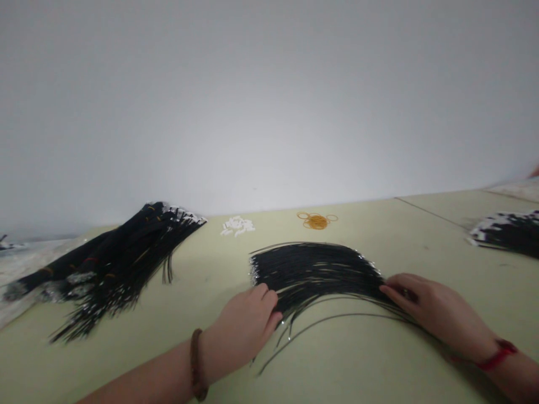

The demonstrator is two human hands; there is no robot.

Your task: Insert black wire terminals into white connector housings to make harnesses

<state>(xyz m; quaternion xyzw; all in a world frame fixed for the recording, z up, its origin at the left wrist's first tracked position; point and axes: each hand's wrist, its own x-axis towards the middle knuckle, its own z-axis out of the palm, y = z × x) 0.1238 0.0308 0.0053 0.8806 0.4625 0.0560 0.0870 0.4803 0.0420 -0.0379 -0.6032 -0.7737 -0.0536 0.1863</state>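
A fanned sheaf of thin black wires [314,272] with silvery tips lies on the pale green table [379,359] in front of me. My left hand [246,325], with a brown bracelet on the wrist, rests at the sheaf's near left edge, fingers curled loosely onto a few strands. My right hand [433,308], a red band on its wrist, lies flat on the right end of the wires, fingers stretched out. A few loose strands curve out below the sheaf toward me.
A big heap of bundled black wires [113,258] lies at the left. Small white connectors [238,225] and orange rubber bands [316,220] sit near the wall. More black wires [509,233] lie at the far right.
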